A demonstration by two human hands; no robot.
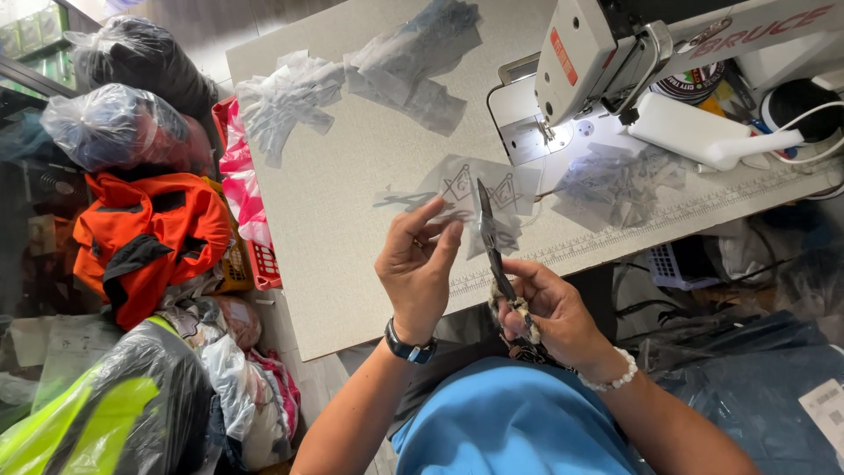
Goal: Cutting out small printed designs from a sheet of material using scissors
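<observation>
Grey counter [352, 220] under a white sewing machine [615, 53], my left hand [415, 264] pinching a clear emblem patch [479, 189] just before the machine, my right hand [545, 308] gripping scissors [492, 242] touching it

A white sewing machine [615, 44] stands at the far right of the grey tabletop [352, 220], its lamp lighting the needle plate. Two heaps of clear film scraps [352, 79] lie at the tabletop's far edge, another heap [620, 185] beside the machine. Left of the tabletop, an orange jacket [145, 237] rests among tied plastic bags [114, 127], a red basket [264, 264] and a yellow-green garment [97, 413].
</observation>
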